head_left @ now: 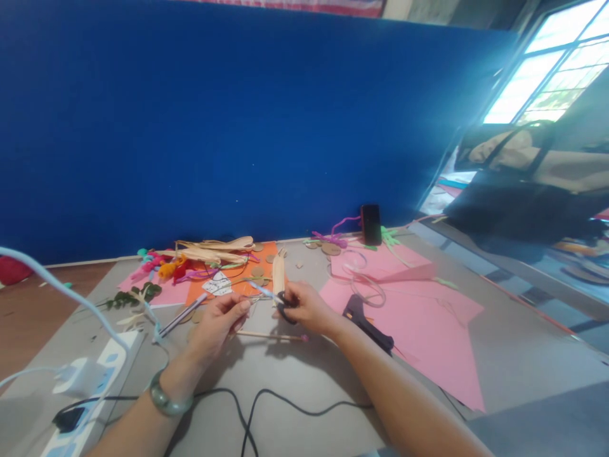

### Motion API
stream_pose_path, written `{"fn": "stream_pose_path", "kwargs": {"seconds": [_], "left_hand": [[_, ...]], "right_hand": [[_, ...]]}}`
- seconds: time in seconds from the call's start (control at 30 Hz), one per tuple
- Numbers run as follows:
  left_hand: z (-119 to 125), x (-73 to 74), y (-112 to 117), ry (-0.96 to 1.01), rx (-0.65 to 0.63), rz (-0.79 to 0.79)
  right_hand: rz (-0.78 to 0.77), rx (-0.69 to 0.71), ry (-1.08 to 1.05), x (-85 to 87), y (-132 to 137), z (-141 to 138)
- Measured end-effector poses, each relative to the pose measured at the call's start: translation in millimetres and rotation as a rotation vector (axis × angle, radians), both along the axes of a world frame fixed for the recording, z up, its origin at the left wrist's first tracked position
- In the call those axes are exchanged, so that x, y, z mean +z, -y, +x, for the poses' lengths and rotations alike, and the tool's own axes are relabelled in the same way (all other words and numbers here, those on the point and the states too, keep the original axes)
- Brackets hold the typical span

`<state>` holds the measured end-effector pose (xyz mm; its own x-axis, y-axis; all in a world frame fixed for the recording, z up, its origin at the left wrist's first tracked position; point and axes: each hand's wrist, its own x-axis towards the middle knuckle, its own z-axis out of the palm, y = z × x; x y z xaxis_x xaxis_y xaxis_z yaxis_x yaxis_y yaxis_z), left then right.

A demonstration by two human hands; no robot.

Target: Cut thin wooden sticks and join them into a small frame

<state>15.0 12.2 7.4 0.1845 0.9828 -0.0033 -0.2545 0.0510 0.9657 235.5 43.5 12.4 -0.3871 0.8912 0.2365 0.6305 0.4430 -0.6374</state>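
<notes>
My left hand is closed in a pinch on a thin light strip that I cannot name for sure. My right hand grips black-handled scissors, whose blades point left toward the left fingertips. Both hands hover over a grey mat. A thin wooden stick with a pink tip lies just below them. A pen-like rod lies to the left of my left hand.
A black glue gun rests on pink paper at the right. Orange paper, raffia strips, coloured pipe cleaners and wooden discs lie at the back. A black phone leans on the blue wall. A white power strip and black cables sit front left.
</notes>
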Motion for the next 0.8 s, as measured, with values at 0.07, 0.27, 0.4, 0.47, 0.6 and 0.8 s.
{"fn": "stream_pose_path", "kwargs": {"seconds": [0.07,0.27,0.4,0.47,0.6,0.8], "left_hand": [[0.2,1.3,0.3,0.005,-0.003,-0.015],[1.5,1.8,0.1,0.076,-0.023,-0.074],[1.8,1.6,0.1,0.076,-0.027,-0.077],[1.8,1.7,0.4,0.077,-0.031,-0.074],[2.1,1.2,0.9,0.096,-0.039,-0.075],[2.2,-0.6,0.8,0.133,-0.087,-0.067]], "right_hand": [[0.065,-0.214,0.071,0.3,-5.9,4.0],[0.043,-0.619,0.592,6.0,-20.7,28.5],[-0.063,-0.593,0.682,4.3,-23.5,36.9],[-0.065,-0.588,0.673,3.1,-24.2,37.5],[-0.03,-0.611,0.61,4.6,-24.9,33.8],[0.03,-0.126,-0.058,11.6,-7.7,13.4]]}}
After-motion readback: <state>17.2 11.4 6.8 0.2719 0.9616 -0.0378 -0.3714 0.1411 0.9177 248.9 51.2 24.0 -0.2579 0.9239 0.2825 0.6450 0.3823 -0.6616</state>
